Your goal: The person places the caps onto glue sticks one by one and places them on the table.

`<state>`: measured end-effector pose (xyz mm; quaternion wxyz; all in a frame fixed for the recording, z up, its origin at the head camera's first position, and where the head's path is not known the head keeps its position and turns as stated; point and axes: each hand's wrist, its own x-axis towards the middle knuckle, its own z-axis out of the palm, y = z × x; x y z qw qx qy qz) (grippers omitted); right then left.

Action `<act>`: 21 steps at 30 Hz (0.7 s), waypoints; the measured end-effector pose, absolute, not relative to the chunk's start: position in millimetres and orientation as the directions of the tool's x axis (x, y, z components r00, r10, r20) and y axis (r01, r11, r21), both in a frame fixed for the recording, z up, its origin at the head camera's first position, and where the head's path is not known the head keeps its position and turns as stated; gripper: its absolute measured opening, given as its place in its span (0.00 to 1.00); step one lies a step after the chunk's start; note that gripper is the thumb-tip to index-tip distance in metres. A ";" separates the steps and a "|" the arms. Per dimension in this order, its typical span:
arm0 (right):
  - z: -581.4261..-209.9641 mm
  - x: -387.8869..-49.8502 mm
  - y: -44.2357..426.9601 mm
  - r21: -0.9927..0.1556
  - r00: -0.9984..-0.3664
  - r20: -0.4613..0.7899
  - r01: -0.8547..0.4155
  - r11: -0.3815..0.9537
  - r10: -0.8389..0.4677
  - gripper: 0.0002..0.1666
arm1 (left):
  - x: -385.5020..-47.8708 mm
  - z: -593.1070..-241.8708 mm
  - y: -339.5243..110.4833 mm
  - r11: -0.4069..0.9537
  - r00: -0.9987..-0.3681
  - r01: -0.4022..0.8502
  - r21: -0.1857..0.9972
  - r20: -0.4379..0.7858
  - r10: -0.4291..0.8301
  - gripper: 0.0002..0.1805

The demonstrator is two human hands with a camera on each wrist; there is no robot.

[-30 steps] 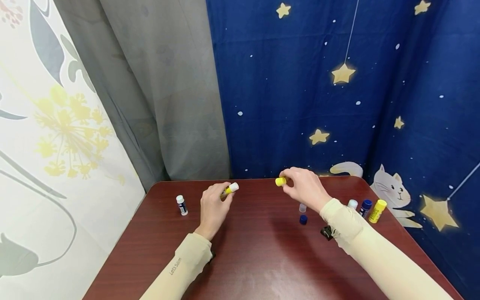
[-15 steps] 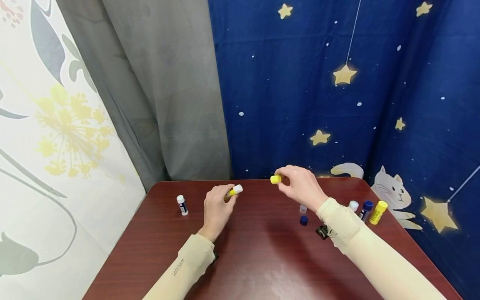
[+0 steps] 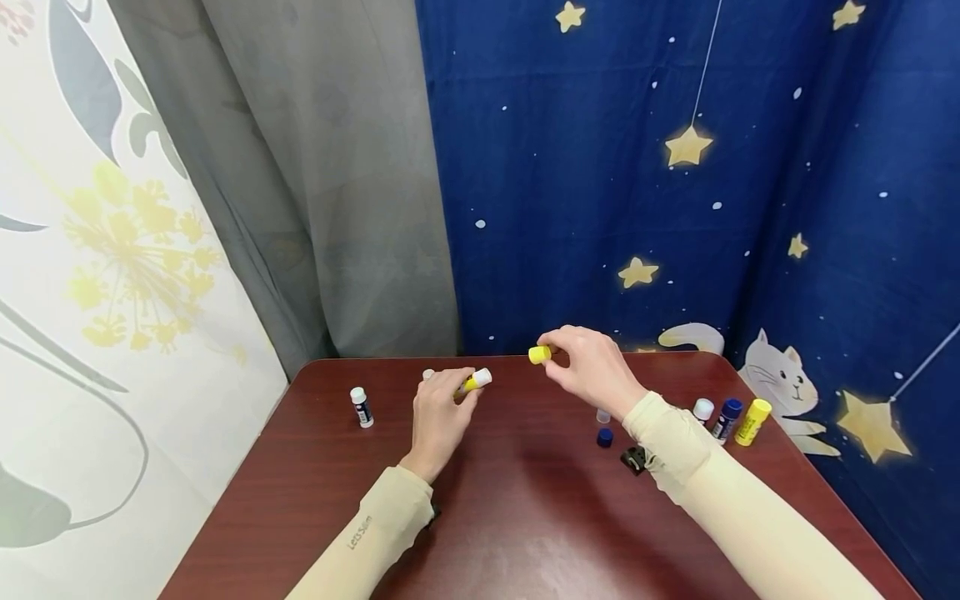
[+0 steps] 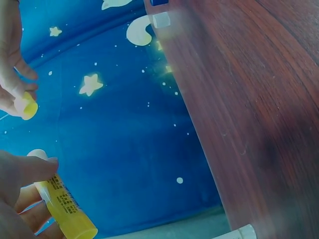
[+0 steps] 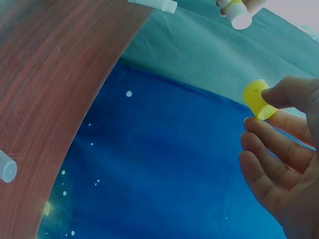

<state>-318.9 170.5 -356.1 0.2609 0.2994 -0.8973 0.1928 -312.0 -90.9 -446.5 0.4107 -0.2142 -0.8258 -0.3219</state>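
My left hand (image 3: 437,421) grips a yellow glue stick (image 4: 67,206) whose white end (image 3: 483,377) points up to the right in the head view. The glue stick's yellow base shows below the thumb in the left wrist view. Across from it, my right hand (image 3: 588,367) pinches a yellow cap (image 5: 257,99) between thumb and index finger, its other fingers loosely spread. Cap and glue stick are apart, both held above the far edge of the table. Part of the glue stick's label is hidden by the left fingers.
On the dark red table (image 3: 502,517), a white-and-blue glue stick (image 3: 362,408) stands at left. A white top (image 3: 427,374) peeks out behind my left hand. A translucent cap (image 3: 603,416) and blue cap (image 3: 604,437) lie near the right forearm. White-topped (image 3: 702,409), blue-capped (image 3: 726,420) and yellow (image 3: 753,422) sticks stand at right.
My right hand has moved left with the yellow cap. My left hand has shifted slightly right with the glue stick, uncovering a white top behind it. The gap between the two has narrowed.
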 end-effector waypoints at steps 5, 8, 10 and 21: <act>-354.9 -317.3 165.5 -0.195 -0.685 0.577 -0.644 0.739 -0.445 0.11 | -312.2 -445.9 -87.0 0.696 -0.561 0.628 0.348 0.822 0.095 0.18; -356.0 -316.8 162.3 -0.193 -0.680 0.578 -0.651 0.734 -0.451 0.11 | -311.7 -446.6 -84.5 0.689 -0.552 0.636 0.346 0.828 0.094 0.19; -357.2 -316.7 160.1 -0.192 -0.679 0.576 -0.654 0.732 -0.455 0.11 | -311.3 -447.0 -83.2 0.687 -0.550 0.639 0.345 0.830 0.094 0.19; -360.1 -316.7 150.3 -0.158 -0.657 0.577 -0.673 0.723 -0.486 0.11 | -309.5 -446.1 -78.1 0.685 -0.564 0.632 0.362 0.821 0.087 0.18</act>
